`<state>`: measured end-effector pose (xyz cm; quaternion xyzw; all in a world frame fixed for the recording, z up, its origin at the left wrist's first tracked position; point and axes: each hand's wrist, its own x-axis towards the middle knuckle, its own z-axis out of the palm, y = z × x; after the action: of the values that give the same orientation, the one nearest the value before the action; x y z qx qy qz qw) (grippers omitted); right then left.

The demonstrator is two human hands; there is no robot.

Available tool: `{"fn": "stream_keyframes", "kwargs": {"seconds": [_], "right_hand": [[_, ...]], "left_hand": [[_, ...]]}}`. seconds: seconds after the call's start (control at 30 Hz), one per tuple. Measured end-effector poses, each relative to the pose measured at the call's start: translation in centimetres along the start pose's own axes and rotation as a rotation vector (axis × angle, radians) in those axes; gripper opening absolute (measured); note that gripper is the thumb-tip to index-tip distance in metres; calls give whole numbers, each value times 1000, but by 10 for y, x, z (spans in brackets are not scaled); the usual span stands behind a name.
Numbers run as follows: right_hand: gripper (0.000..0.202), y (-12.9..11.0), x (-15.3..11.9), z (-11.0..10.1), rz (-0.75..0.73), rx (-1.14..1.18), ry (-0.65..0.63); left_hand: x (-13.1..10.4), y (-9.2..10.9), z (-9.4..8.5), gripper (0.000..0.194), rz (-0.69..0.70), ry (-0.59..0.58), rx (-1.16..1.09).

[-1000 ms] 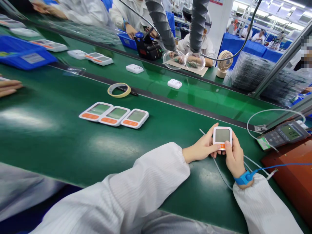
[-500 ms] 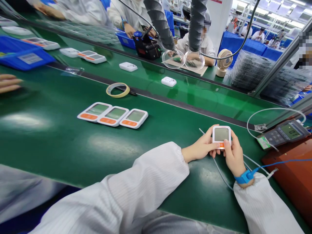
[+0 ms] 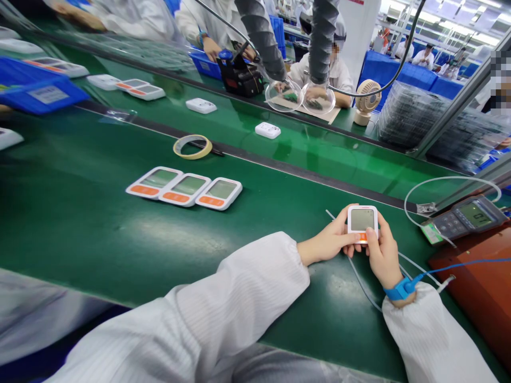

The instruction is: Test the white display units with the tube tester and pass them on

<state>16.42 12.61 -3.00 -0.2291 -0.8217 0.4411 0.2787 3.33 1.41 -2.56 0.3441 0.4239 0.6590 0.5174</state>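
A small white device [image 3: 362, 219] with a grey screen and an orange button strip is held upright between my two hands. My left hand [image 3: 336, 234] grips its left side, thumb on the orange strip. From the right, my right hand [image 3: 384, 255] holds it, thumb at the strip's right end; a blue wrist strap [image 3: 399, 290] sits below. Three similar devices [image 3: 186, 189] lie in an overlapping row on the green table [image 3: 99, 213], screens up. Thin pale tubing runs beneath my hands.
A tape roll [image 3: 192, 147] lies beside the conveyor belt [image 3: 319, 151], which carries white devices [image 3: 268, 130]. On the right, a meter [image 3: 465, 217] rests by an orange-brown box [image 3: 479, 276]. A blue bin [image 3: 43, 88] stands left. People sit across the belt.
The devices on the belt have shifted left. At the far left, another person's hand has left the table, and a white device now shows there. My hands hold the same pose.
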Motion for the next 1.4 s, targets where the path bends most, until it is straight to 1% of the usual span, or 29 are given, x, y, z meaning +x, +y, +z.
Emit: {"fn": "stream_keyframes", "kwargs": {"seconds": [0.23, 0.47, 0.77, 1.07, 1.4], "right_hand": [[56, -1, 0, 1, 12, 6, -1], [55, 0, 0, 1, 9, 7, 12], [54, 1, 0, 1, 7, -6, 14], [54, -8, -2, 0, 7, -23, 3], [56, -1, 0, -1, 10, -13, -13]], "left_hand": [[0, 1, 0, 87, 6, -1, -1], [-1, 3, 1, 80, 13, -8, -4], [0, 1, 0, 83, 13, -8, -8], [0, 2, 1, 79, 23, -11, -9], [0, 2, 1, 81, 31, -4, -19]]}}
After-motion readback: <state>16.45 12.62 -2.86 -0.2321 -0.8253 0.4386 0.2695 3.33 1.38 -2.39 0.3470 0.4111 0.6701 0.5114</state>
